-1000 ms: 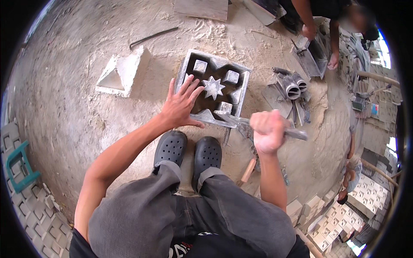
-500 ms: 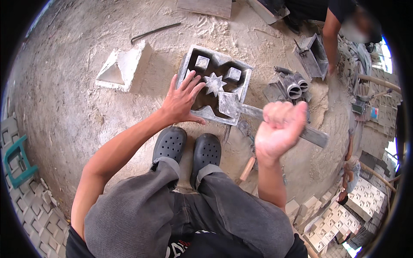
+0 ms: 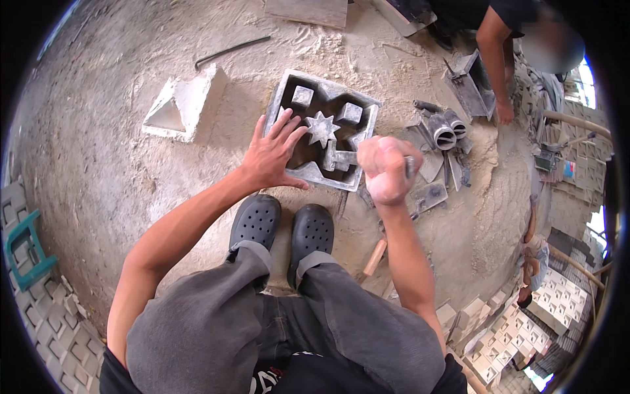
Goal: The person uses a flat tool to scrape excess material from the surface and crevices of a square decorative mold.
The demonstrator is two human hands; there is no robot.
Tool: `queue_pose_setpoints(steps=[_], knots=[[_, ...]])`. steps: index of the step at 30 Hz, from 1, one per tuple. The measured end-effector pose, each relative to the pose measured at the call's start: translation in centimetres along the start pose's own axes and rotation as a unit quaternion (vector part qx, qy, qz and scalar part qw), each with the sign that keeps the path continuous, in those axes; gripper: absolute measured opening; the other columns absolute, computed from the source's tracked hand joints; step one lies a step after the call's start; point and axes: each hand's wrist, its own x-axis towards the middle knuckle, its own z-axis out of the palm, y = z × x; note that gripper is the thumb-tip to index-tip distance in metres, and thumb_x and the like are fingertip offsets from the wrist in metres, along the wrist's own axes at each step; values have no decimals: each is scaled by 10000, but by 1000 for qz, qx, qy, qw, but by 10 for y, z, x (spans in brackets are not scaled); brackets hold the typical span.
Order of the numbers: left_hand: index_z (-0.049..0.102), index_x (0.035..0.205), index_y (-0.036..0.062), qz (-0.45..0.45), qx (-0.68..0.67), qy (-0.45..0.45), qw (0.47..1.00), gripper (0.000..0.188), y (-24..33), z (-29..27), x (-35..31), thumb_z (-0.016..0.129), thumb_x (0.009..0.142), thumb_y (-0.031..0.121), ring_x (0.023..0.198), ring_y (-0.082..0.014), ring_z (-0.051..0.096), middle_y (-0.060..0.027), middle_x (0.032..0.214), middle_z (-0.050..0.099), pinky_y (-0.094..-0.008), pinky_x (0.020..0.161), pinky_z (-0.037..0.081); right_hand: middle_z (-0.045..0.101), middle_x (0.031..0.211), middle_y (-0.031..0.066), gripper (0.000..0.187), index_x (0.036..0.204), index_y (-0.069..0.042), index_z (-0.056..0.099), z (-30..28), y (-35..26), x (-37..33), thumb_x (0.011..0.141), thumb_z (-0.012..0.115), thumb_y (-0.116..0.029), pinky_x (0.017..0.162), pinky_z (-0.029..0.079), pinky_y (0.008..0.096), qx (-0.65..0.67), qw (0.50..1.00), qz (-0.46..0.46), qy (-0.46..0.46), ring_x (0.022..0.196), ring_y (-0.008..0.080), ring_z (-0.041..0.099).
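Between my feet and the far ground lies a square grey mould (image 3: 317,178) with raised blocks and an eight-pointed star (image 3: 322,128) in its middle. My left hand (image 3: 270,154) rests over the mould's left side, fingers spread and palm down, holding nothing. A dusty grey hammer (image 3: 330,156) is gripped in my right hand (image 3: 388,172), its head low over the mould's near right part, by the star. Whether the head touches the mould I cannot tell. My right fist hides most of the handle.
A white plaster-like block (image 3: 187,105) and a bent dark rod (image 3: 233,51) lie to the left. Metal tubes (image 3: 444,134), a flat trowel-like plate (image 3: 431,197) and a wooden handle (image 3: 375,257) are on the right. Another person's hand (image 3: 504,112) is beside a metal box form (image 3: 474,85).
My right hand has brought the hammer leftward and down toward the mould, its head now turned edge-on. My left hand stays on the mould. The other person's arm has shifted slightly.
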Motion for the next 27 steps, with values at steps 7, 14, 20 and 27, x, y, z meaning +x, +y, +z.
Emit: queue_pose_setpoints(steps=[7,14,20,27], knots=[[347,1447,51,2,-2,6,1000,1241,1,2,-1,665,543,838,1482,-321,153,-136,1527,340,-604,1162,138,453,522,22,247,628,3,476,1,-9,0,871,485,-44,401,273,285,-7,999,-28,37,421,105,386],[340,1451,61,1,0,8,1000,1238,-1,1,-2,690,536,819,1482,-321,154,-131,1527,340,-613,1156,145,392,501,5,330,582,-51,381,6,-20,1,905,437,-12,405,274,262,-130,989,-6,69,427,84,345],[362,1445,64,5,-7,0,1000,1204,1,-1,1,666,563,826,1489,-299,137,-124,1525,346,-627,1143,152,501,537,24,158,687,12,600,8,9,-13,830,534,24,407,320,277,-150,987,-12,60,459,61,449],[336,1455,49,-8,1,-22,1000,1231,-3,-7,0,685,557,817,1492,-309,118,-131,1536,322,-623,1154,112,291,507,-18,428,580,-139,302,-23,-84,28,994,359,-231,386,212,280,141,989,-27,22,385,101,212]])
